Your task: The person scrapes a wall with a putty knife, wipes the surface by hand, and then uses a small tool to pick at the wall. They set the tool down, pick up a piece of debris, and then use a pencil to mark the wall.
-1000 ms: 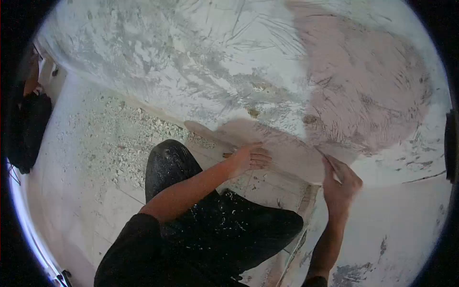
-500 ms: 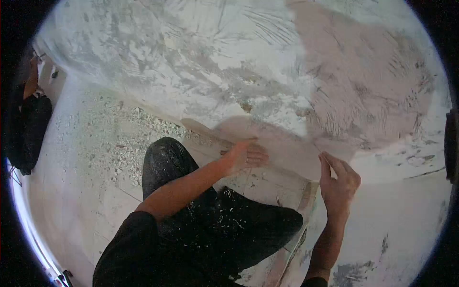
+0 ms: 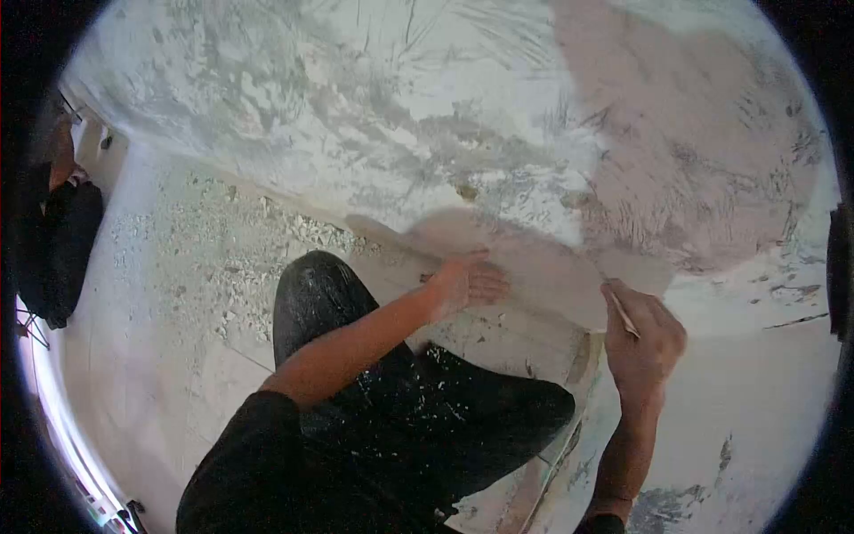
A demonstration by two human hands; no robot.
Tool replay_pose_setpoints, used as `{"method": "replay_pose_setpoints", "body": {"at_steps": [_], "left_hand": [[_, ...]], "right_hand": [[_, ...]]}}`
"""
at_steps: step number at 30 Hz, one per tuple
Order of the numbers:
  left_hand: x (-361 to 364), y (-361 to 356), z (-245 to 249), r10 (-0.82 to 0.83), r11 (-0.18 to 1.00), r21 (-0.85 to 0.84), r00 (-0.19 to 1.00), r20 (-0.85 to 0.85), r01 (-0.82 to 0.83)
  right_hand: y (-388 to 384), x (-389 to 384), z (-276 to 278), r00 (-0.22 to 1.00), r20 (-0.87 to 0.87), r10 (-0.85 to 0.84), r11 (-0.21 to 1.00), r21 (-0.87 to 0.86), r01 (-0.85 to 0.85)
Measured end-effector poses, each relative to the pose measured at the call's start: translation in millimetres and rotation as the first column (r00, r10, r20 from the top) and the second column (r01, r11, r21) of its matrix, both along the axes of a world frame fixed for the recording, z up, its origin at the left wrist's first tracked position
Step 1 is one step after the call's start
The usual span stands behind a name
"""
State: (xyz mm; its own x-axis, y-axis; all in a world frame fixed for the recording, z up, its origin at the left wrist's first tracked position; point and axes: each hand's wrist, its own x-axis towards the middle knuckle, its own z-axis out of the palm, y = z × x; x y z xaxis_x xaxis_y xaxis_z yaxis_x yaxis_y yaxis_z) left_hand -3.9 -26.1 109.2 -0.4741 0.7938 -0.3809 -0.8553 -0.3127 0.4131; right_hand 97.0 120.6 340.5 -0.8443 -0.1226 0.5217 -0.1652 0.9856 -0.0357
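Observation:
My right hand (image 3: 649,343) is closed around a thin, pale-edged tool (image 3: 625,313), seen almost edge-on, its kind unclear. Its tip points at the lower part of the patchy wall (image 3: 498,133), close to where white and grey areas meet a pinkish-brown patch (image 3: 694,151). Low along the wall's foot, my left hand (image 3: 467,280) is held with its fingers stretched out to the right and nothing visible in it. My shadow falls on the wall between the two hands.
Flakes and crumbs of scraped coating (image 3: 258,267) lie over the pale floor (image 3: 133,374) at left. My bent knees (image 3: 316,289), in dark trousers dotted with white bits, are close to the wall. Another person (image 3: 58,240) in dark clothes is at the far left edge.
My right hand has turned at the wrist, so the thin tool's edge now shows between the fingers. The left hand keeps nearly the same place; the whole view has shifted slightly.

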Motion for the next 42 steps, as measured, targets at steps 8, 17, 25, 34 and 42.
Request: {"method": "replay_pose_setpoints", "body": {"at_steps": [8, 17, 25, 34, 42], "left_hand": [[2.3, 2.5, -6.2, 0.002, 1.0, 0.003, 0.999, 0.052, -0.003], [1.6, 0.9, -3.6, -0.015, 1.0, 0.024, 1.0, -0.014, 0.016], [0.9, -2.9, -8.7, 0.023, 0.996, 0.087, 0.998, 0.05, -0.027], [-8.8, -1.4, -1.3, 0.018, 0.999, 0.033, 0.999, -0.045, -0.016], [2.2, -2.8, -3.2, -0.01, 0.999, 0.045, 1.0, 0.03, 0.008]], "right_hand": [[-0.3, 20.6, 6.4, 0.998, 0.067, -0.007, 1.0, 0.02, 0.006], [-4.0, 0.4, -5.1, 0.989, 0.052, -0.141, 0.989, 0.043, 0.139], [-2.5, -9.6, -20.6, 0.987, -0.081, -0.138, 0.987, -0.098, 0.13], [-6.9, -0.7, -1.4, 0.996, -0.067, -0.05, 0.998, -0.044, 0.047], [-16.8, 0.6, -2.5, 0.998, -0.054, -0.011, 0.997, 0.073, 0.015]]}}
